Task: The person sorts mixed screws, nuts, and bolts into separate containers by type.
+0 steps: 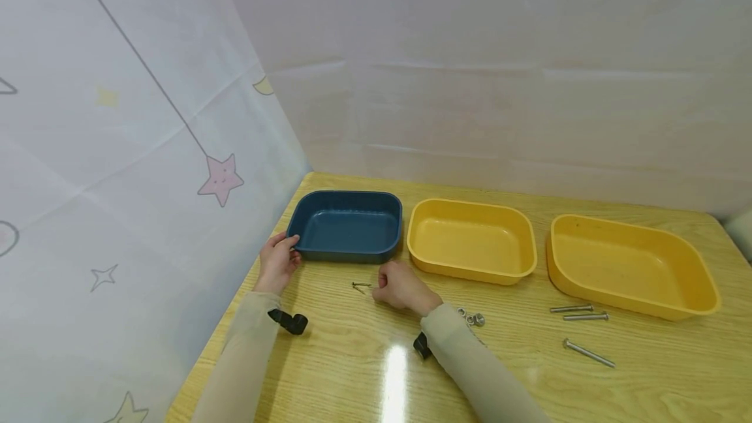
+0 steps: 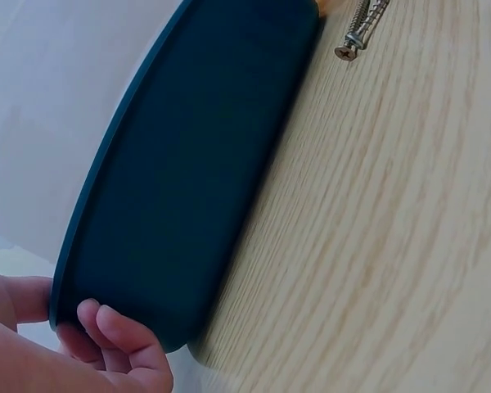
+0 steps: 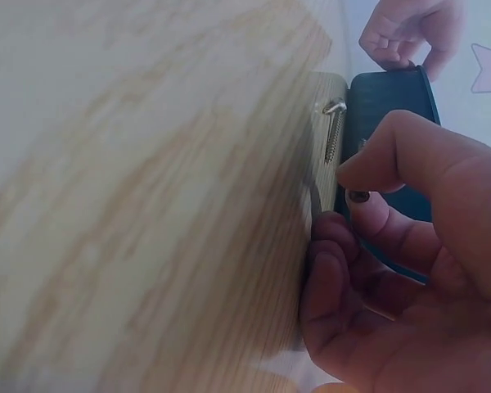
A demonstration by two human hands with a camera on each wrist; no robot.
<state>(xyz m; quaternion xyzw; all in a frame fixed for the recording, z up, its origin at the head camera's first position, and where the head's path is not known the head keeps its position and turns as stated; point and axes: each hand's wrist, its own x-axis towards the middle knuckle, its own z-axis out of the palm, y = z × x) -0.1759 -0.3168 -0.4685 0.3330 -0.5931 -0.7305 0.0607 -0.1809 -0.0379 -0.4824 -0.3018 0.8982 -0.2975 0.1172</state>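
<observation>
My left hand (image 1: 279, 262) grips the near left corner of a dark blue plastic tray (image 1: 336, 257), thumb at the rim and fingers against the outer wall. My right hand (image 1: 404, 287) is just in front of the tray, over the table. Its thumb and index finger pinch a small screw (image 3: 359, 196); the dark end shows in the right wrist view while the fingers hide most of the rest. Beside those fingertips, screws (image 1: 361, 285) lie on the wood. In the left wrist view, a cross-slotted head (image 2: 345, 53) shows on one of them.
Two yellow trays (image 1: 472, 271) (image 1: 634, 305) stand right of the blue one. Several nuts (image 1: 470, 320) lie by my right forearm. Three long bolts (image 1: 589, 353) rest before the far right tray. A patterned curtain (image 1: 147, 168) borders the wooden table (image 1: 335, 358) on the left.
</observation>
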